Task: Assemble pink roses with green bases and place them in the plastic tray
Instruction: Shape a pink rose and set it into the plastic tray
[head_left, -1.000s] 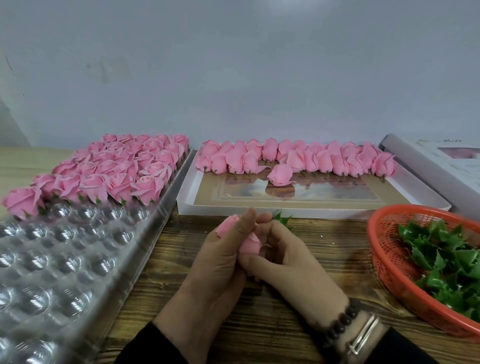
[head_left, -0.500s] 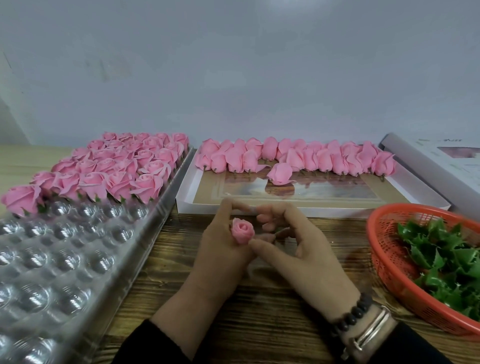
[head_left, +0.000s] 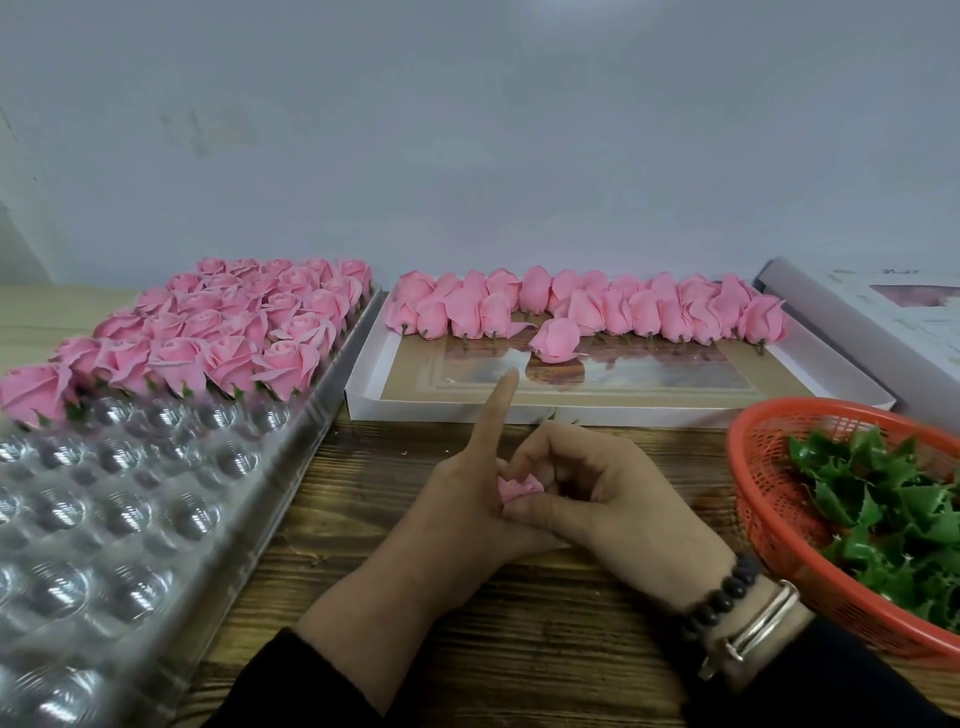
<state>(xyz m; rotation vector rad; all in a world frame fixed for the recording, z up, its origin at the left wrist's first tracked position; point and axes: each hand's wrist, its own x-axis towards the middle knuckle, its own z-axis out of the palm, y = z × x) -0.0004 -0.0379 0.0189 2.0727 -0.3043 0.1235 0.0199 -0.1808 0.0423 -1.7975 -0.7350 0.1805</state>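
A wooden table (head_left: 519, 639) meets a grey wall (head_left: 467, 130); a white box (head_left: 893, 332) lies far right.

Pink roses (head_left: 218, 332), green bases (head_left: 893, 514) in an orange-red basket (head_left: 753, 499), brown wood-grain table (head_left: 519, 639).

A brown wooden surface (head_left: 395, 582) is seen. A clear plastic tray (head_left: 156, 519) is laid on its left, a flat white box (head_left: 363, 384) at the back, and a red basket (head_left: 753, 499) on its right.
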